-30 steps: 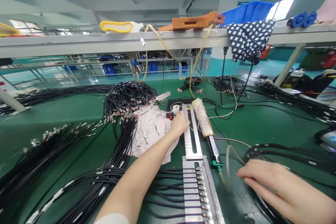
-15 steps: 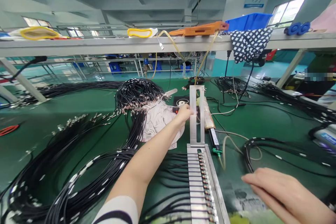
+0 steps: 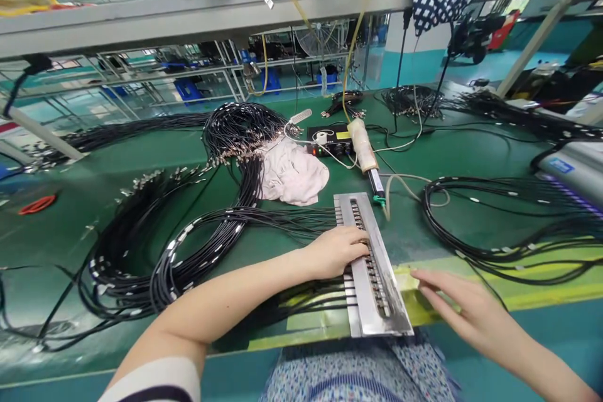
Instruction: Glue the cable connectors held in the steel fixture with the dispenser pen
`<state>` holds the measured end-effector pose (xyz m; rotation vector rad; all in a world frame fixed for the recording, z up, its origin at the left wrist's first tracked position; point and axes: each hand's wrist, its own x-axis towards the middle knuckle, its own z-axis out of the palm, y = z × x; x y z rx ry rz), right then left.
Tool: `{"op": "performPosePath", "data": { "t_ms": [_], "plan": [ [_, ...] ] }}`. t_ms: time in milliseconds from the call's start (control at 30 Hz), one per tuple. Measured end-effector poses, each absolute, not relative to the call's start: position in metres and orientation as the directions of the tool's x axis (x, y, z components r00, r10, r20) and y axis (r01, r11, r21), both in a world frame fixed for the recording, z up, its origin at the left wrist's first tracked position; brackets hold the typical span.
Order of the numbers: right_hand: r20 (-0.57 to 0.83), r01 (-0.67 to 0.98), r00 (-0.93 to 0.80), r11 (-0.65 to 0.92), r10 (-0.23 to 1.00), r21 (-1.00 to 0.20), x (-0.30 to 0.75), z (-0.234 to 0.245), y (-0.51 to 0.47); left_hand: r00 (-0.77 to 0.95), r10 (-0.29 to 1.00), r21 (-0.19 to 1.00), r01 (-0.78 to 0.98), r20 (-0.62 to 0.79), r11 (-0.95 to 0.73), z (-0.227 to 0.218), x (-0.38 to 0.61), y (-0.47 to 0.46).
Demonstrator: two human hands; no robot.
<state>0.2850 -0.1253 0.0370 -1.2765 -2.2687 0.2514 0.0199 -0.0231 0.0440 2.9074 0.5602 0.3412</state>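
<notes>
A long metal fixture lies on the green bench near its front edge, with a slotted lid folded flat over a row of black cable ends. My left hand rests on the fixture's left side, fingers curled down onto the lid. My right hand lies flat and open on the bench just right of the fixture, fingertips almost at its edge, holding nothing. Black cables run from the fixture's left side into big coils.
A pale cloth, a small black box and a wrapped tool with hose sit behind the fixture. More cable coils lie at the right. A steel shelf spans overhead. A yellow strip marks the bench edge.
My left hand swung the raised lid down flat onto the fixture and now presses on it. The view tilted down and back. My right hand stayed beside the fixture.
</notes>
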Motion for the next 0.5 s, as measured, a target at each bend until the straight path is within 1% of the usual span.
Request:
{"op": "performPosePath", "data": {
  "t_ms": [67,133,233,300,333,400,467,500],
  "plan": [
    [0.348,0.745,-0.417,0.535,0.840,-0.399,0.286,0.031,-0.130,0.902,0.394,0.096,0.382,0.177,-0.919,0.047,0.018,-0.042],
    [0.339,0.745,-0.406,0.522,0.849,-0.416,0.286,0.025,-0.134,0.896,0.410,0.038,0.409,0.174,-0.912,0.051,0.016,-0.070],
    [0.304,0.740,-0.358,0.467,0.883,-0.484,0.284,0.016,-0.141,0.905,0.395,-0.035,0.405,0.160,-0.914,0.046,0.021,-0.115],
    [0.271,0.728,-0.303,0.405,0.914,-0.552,0.279,0.010,-0.145,0.878,0.427,-0.113,0.457,0.214,-0.882,0.035,0.029,-0.135],
    [0.236,0.716,-0.282,0.367,0.930,-0.594,0.276,0.008,-0.147,0.864,0.433,-0.140,0.477,0.258,-0.868,0.028,0.033,-0.140],
    [0.120,0.676,-0.245,0.259,0.962,-0.690,0.267,0.005,-0.152,0.850,0.408,-0.165,0.479,0.334,-0.862,0.017,0.040,-0.141],
    [-0.042,0.608,-0.196,0.088,0.980,-0.789,0.258,0.005,-0.158,0.864,0.342,-0.172,0.425,0.369,-0.889,0.012,0.042,-0.135],
    [-0.138,0.552,-0.165,-0.024,0.977,-0.833,0.254,0.006,-0.162,0.870,0.320,-0.172,0.404,0.375,-0.898,0.012,0.041,-0.131]
  ]
}}
